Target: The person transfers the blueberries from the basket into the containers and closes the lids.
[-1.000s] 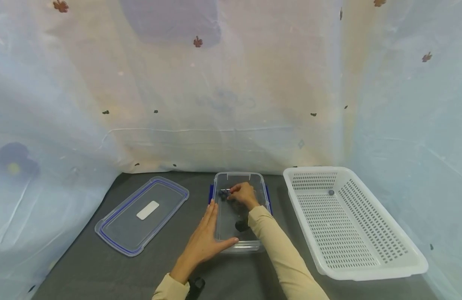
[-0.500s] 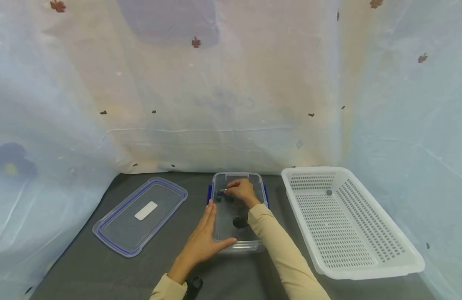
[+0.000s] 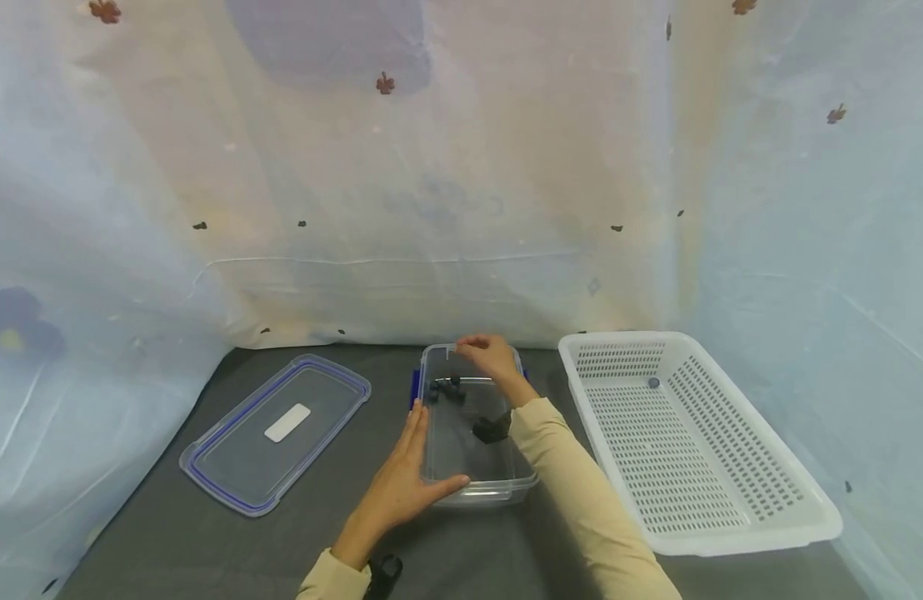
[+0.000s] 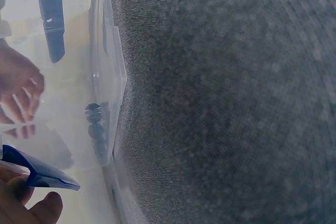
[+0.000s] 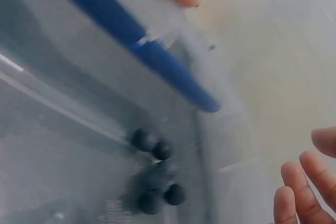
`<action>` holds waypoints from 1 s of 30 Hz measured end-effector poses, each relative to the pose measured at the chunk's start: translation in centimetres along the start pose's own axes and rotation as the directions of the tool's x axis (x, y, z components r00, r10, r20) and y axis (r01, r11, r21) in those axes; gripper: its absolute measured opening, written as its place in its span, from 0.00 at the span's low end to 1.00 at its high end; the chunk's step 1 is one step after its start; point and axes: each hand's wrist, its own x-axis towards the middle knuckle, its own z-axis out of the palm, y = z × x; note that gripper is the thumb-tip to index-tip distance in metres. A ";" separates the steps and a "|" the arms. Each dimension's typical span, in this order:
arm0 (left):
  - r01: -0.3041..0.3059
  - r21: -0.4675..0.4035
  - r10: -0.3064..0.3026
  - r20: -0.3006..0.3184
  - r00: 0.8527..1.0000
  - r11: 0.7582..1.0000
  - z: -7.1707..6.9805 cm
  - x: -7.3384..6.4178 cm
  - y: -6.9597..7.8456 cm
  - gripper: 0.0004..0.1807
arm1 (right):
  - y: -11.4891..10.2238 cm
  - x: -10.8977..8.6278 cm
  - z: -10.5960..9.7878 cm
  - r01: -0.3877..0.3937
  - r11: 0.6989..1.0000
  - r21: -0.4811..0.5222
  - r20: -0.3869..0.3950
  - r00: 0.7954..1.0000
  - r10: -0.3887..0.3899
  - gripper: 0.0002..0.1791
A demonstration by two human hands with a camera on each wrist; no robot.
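Observation:
A clear plastic box (image 3: 461, 486) with blue side clips stands open on the table. Several dark blue round berries, like blueberries (image 5: 149, 198), lie in its far left corner. My left hand (image 3: 401, 477) rests along the box's left side, fingers straight and thumb spread at the front corner. In the left wrist view its fingertips (image 4: 47, 208) are beside a blue clip (image 4: 47, 176). My right hand (image 3: 494, 357) hovers over the far end of the box. Its fingers (image 5: 296, 182) are loosely bent with thumb and forefinger apart, and nothing shows between them.
To the left lies a clear lid (image 3: 322, 417) with a blue seal and a white label (image 3: 287, 422). A white slotted basket (image 3: 739, 540) stands to the right, with one dark round berry (image 3: 653, 382) near its far end. Pale patterned sheeting (image 3: 431, 208) encloses the table's back and sides.
My right hand has risen from among the berries to above the far rim of the box, uncovering them. The left hand has stayed at the box's side.

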 end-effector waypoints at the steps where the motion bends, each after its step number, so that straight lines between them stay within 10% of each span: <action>1: 0.001 -0.001 -0.001 0.000 1.000 1.000 0.0 0.0 0.0 0.65 | -0.3 0.0 -0.3 0.007 1.000 0.007 0.003 1.000 -0.007 0.13; 19: 0.000 0.015 0.000 -0.009 1.000 1.000 0.0 0.0 -0.1 0.65 | -2.5 -1.4 -6.7 0.291 0.934 -0.210 -0.047 0.951 -0.307 0.16; 30: -0.004 0.011 0.004 -0.014 1.000 1.000 0.0 -0.1 0.0 0.65 | -2.6 -2.1 -10.5 0.435 0.812 -0.389 -0.171 0.832 -0.528 0.16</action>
